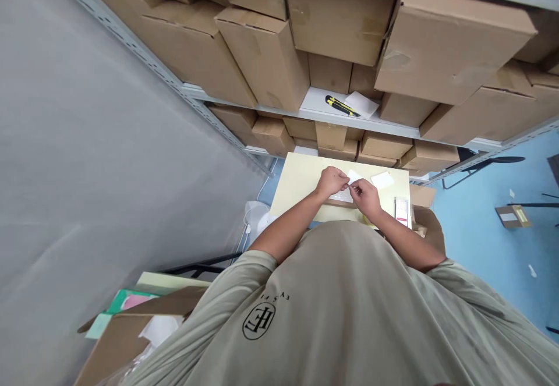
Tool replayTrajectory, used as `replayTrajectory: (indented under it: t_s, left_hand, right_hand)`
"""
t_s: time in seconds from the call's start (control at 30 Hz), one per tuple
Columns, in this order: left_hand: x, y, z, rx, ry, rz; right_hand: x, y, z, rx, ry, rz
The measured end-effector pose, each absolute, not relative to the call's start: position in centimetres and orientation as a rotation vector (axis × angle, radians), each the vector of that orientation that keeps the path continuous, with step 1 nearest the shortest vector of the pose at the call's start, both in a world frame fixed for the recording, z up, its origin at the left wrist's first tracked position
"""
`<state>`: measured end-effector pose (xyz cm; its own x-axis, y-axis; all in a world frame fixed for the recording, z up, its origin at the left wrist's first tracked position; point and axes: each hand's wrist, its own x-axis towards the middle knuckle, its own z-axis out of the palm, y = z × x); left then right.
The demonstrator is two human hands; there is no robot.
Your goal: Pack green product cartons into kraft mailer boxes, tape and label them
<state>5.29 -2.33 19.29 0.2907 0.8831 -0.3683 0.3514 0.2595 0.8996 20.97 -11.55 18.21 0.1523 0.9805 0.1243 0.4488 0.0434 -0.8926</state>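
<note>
My left hand [332, 182] and my right hand [365, 198] meet over a pale yellow table [297, 182], fingertips pinched close together. A small white slip of paper [354, 175] shows at the fingertips, and both hands appear to grip its near edge. Just under the hands lies a small cardboard box [341, 203] with a shiny clear surface on top, partly hidden by the fingers. To the right of my right hand is a stack of white cards or labels [382, 180]. A phone-like white and red item [401, 211] lies near the table's right edge.
A shelf rack [314, 101] full of cardboard boxes [454, 42] rises beyond the table. On it rests a yellow and black utility knife [342, 106] beside white paper [361, 104]. A grey wall [109, 141] stands left. An open carton [430, 229] is beside the table.
</note>
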Motion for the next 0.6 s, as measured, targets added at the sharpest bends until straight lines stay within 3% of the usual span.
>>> replayTrajectory:
  t_s: [0.17, 0.3, 0.4, 0.6]
  left_hand:
    - [3.6, -0.5, 18.5, 1.332, 1.294, 0.640]
    - [2.0, 0.9, 16.6, 1.258, 1.219, 0.683]
    - [1.2, 1.2, 14.5, 1.194, 1.225, 0.629]
    - [0.7, 0.5, 10.2, 1.115, 1.279, 0.551]
  right_hand:
    - [22.3, -12.5, 17.2, -1.448, -1.429, 0.876]
    - [24.3, -12.0, 15.1, -1.666, -0.956, 0.795]
    - [25.6, -11.0, 13.3, -1.720, -0.674, 1.039]
    - [26.1, -9.5, 10.3, -1.687, -0.665, 1.321]
